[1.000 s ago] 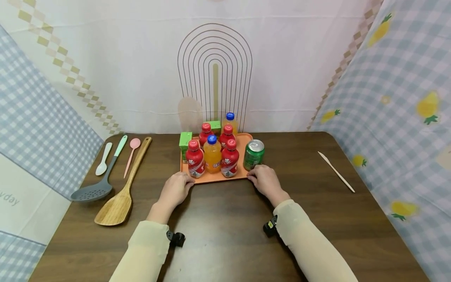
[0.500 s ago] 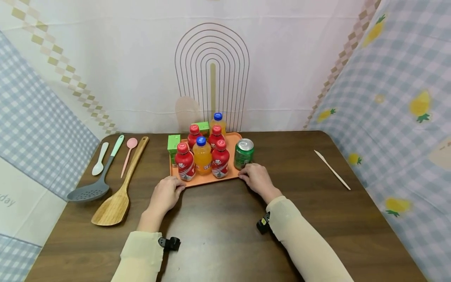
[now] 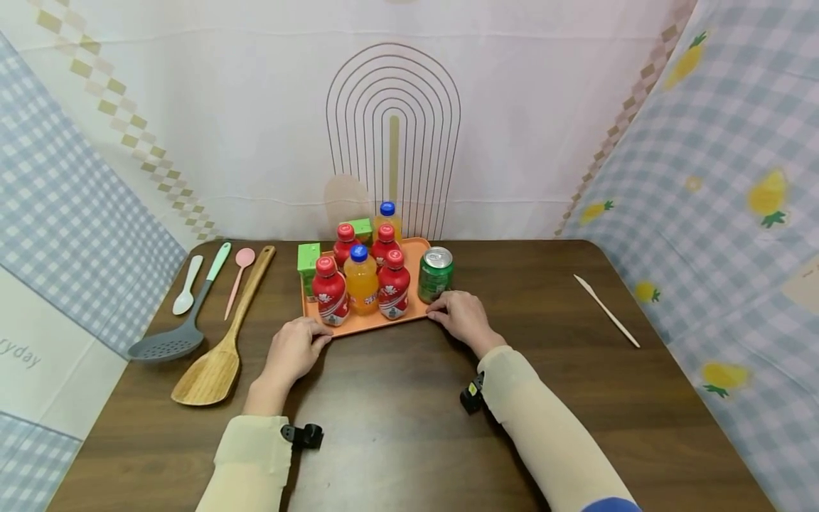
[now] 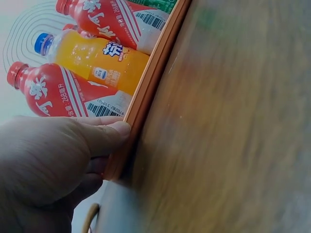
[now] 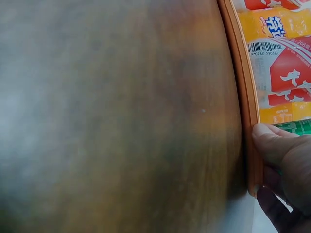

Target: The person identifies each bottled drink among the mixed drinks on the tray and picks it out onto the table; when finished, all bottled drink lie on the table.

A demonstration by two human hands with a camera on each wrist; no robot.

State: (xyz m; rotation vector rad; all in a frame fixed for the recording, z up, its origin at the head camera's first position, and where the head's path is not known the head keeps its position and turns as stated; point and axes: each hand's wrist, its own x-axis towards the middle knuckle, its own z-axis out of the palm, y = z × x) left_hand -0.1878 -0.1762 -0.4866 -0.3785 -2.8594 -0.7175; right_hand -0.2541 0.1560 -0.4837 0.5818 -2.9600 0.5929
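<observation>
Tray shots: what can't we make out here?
- Head view: back bottles and green cartons partly hidden by front bottles; labels too small.
- Head view: whether fingers reach under the orange tray, hidden by left hand and right hand.
- Wrist views: table blurred; bottles cut off by edges.

Both hands at the near corners of the orange tray (image 3: 374,323).
Left hand (image 3: 293,348) grips the near-left corner, thumb on the rim, fingers curled beneath; right hand (image 3: 462,318) grips the near-right corner likewise. Forearms angle inward, sleeves to the wrists.
</observation>
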